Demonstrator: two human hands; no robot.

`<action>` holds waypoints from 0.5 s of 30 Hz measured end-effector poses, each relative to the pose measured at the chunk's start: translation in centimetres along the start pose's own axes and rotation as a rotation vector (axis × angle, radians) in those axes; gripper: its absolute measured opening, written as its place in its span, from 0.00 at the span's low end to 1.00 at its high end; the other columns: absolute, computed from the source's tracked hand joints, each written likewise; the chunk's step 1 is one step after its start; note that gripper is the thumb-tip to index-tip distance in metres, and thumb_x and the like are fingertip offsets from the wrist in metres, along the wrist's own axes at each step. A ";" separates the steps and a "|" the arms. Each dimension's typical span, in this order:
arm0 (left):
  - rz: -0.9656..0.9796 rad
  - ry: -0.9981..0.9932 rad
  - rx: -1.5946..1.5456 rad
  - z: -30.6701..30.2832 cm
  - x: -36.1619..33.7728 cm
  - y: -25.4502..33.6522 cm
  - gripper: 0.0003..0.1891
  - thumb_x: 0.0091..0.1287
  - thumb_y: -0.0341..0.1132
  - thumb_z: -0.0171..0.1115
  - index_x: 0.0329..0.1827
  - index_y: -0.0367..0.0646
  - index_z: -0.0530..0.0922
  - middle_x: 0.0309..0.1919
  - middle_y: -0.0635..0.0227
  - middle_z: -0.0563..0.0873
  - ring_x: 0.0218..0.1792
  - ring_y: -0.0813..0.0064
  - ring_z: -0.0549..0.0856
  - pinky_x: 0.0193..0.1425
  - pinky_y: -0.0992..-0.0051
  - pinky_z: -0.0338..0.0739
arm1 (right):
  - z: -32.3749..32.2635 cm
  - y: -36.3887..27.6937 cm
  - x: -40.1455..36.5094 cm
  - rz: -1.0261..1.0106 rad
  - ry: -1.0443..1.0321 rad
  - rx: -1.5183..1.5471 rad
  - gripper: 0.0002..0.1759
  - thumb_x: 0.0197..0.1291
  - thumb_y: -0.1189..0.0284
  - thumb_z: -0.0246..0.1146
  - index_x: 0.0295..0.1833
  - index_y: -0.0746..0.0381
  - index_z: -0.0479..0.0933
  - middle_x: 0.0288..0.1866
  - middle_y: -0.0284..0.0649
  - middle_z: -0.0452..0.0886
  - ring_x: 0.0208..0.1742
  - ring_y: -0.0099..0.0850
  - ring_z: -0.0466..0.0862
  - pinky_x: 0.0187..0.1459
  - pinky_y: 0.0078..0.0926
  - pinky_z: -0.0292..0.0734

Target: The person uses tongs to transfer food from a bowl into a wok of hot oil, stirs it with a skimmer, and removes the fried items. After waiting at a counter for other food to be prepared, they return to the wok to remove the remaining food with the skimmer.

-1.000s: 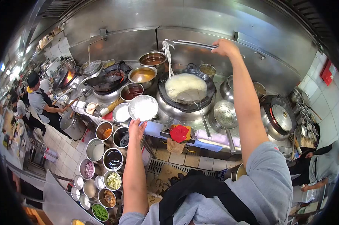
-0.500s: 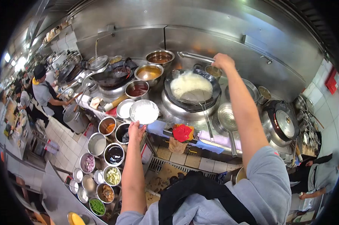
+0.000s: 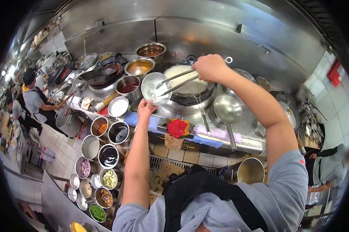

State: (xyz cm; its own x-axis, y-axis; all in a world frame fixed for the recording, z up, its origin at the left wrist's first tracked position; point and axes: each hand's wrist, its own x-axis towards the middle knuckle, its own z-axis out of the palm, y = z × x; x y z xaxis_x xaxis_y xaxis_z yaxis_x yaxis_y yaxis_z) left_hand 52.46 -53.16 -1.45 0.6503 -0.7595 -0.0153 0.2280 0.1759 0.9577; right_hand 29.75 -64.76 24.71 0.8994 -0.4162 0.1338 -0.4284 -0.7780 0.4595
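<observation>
My left hand grips the near rim of a metal bowl with white contents, tilted beside the wok. Metal tongs are held in my right hand, their tips inside that bowl. Behind the tongs, pale foaming liquid fills the wok. A wire skimmer leans at the wok's near edge, and a perforated ladle lies to its right.
Bowls of yellow liquid and red sauce stand left of the wok. Ingredient pots, one with green vegetables, line the lower left. A co-worker stands far left, another person at right.
My right hand has brought the tongs down from the back ledge into the bowl. The bowl in my left hand is now tilted and shows less white inside. The camera view has shifted.
</observation>
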 end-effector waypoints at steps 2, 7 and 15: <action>0.048 -0.025 -0.080 1.7 0.5 -0.3 0.06 0.65 0.32 0.52 0.29 0.43 0.68 0.29 0.69 0.79 0.30 0.79 0.80 0.34 0.79 0.77 | 1.2 0.4 -0.3 -0.014 0.019 0.006 0.08 0.42 0.75 0.59 0.31 0.57 0.81 0.34 0.44 0.82 0.37 0.39 0.83 0.36 0.34 0.78; -0.002 0.052 -0.162 3.8 1.0 -1.1 0.08 0.66 0.32 0.52 0.29 0.44 0.65 0.32 0.65 0.80 0.32 0.73 0.82 0.36 0.76 0.77 | 1.9 3.3 -2.2 0.147 0.027 0.132 0.08 0.42 0.74 0.60 0.31 0.57 0.81 0.34 0.43 0.82 0.38 0.39 0.83 0.36 0.35 0.78; 0.072 0.187 0.033 7.3 1.4 -1.4 0.10 0.65 0.30 0.53 0.27 0.44 0.63 0.25 0.70 0.74 0.25 0.74 0.80 0.28 0.79 0.78 | 7.5 5.7 -1.6 0.120 0.041 0.158 0.09 0.41 0.74 0.61 0.32 0.57 0.81 0.34 0.42 0.82 0.39 0.39 0.83 0.37 0.35 0.78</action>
State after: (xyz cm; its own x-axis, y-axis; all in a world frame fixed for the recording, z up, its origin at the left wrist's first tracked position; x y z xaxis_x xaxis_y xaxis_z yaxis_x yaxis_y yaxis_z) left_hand 47.77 -58.99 -0.72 0.7880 -0.6156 0.0031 0.1546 0.2028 0.9669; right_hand 25.19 -72.04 20.49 0.8424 -0.4934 0.2164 -0.5382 -0.7893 0.2954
